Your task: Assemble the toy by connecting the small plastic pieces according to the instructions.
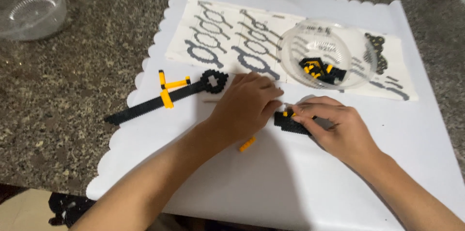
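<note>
Fingers of the right hand [334,129] pinch a black brick strip [290,123] with yellow studs on the white scalloped mat [387,129], the left hand [247,105] curled beside it, so steady, even downward pressure would seat pieces best.

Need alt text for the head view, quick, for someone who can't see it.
Two bare hands meet over a small black-and-yellow brick piece on a white scalloped mat: right hand grips it, left hand rests beside. A long black brick assembly lies left; a clear bowl sits behind.
</note>
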